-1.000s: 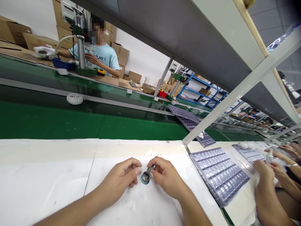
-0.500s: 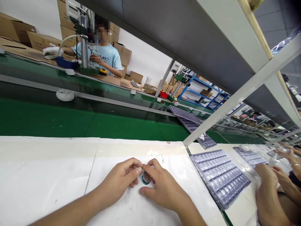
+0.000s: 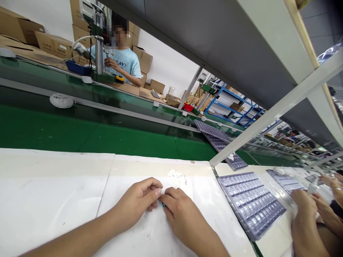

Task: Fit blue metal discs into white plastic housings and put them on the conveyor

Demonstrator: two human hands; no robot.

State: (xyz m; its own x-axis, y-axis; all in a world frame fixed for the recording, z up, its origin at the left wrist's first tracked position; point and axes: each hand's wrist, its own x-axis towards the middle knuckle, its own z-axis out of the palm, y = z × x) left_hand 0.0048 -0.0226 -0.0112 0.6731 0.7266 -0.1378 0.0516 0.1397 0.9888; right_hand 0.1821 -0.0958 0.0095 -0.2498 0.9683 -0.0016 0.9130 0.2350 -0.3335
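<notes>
Low over smudged white tabletop, right hand, fingers closed around mostly hidden teal piece; left hand, fingers bunched.

The white bench looked smooth, faintly shiny and scuffed. The nearest compartmented tray was glossy plastic, the green surface smooth with sheen. The press column looked polished metal, the cartons matt cardboard, the shirt matt cloth.
</notes>
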